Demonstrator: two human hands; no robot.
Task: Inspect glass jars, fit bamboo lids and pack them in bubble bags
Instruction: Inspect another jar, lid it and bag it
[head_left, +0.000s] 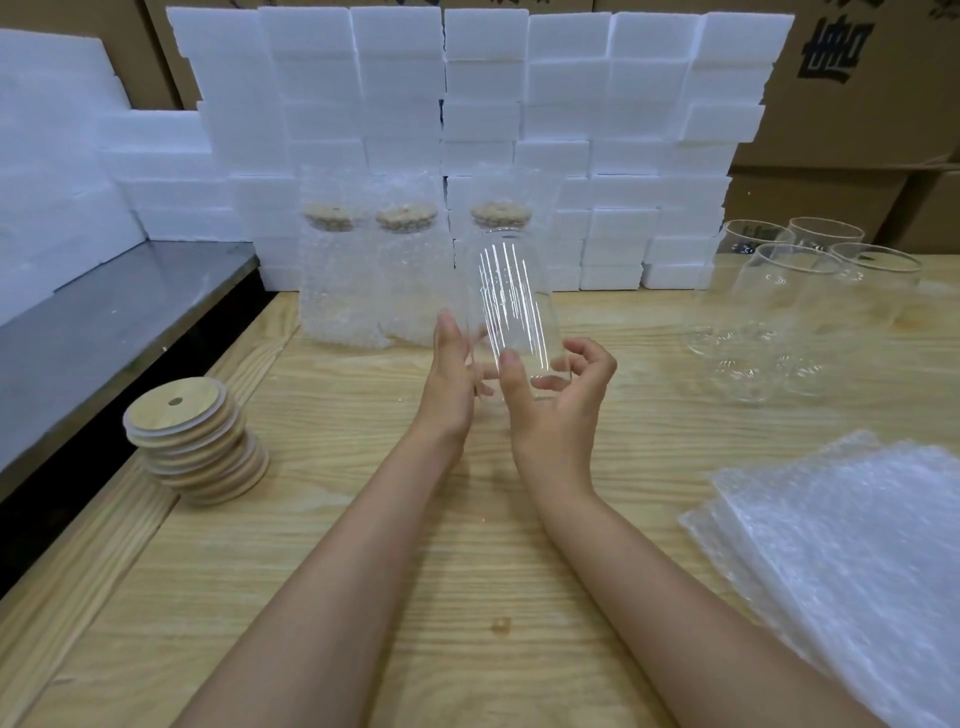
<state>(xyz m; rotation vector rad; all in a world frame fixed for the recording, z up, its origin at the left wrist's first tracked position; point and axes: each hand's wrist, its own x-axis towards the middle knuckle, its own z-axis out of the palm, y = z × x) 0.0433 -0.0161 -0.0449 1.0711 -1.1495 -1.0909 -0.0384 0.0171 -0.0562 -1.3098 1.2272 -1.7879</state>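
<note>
Glass jar (514, 312) was clear and glossy, streaked with bright reflections; the spare jars (795, 312) were of the same smooth glass. Table (415, 571) was pale, matt wood with visible grain. Lids (195, 441) were smooth, matt bamboo. Bubble bags (841, 561) were translucent, dimpled plastic film with a soft sheen. Foam blocks (483, 104) were white and finely grainy; boxes (857, 104) were brown cardboard; the side ledge (104, 332) looked like dull grey metal
</note>
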